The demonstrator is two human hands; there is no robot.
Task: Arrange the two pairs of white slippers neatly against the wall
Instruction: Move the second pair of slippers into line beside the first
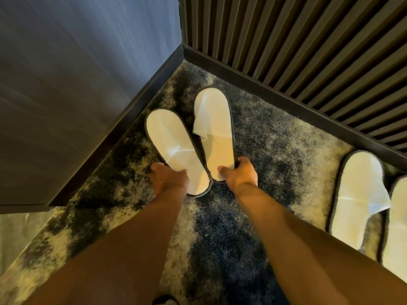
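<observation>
Left hand and right hand each grip 1 slipper heel; second pair already lies by the slatted wall.

I take this for a hotel room, or a guest room furnished like one. What tells me so is the thin white disposable slippers with dark piping, the sort laid out for guests, with a second pair at the right edge. Under them I see a wall-to-wall carpet mottled in navy and cream, a dark baseboard, a ribbed slatted wall panel, and a smooth blue-grey wall meeting it at a corner.
</observation>
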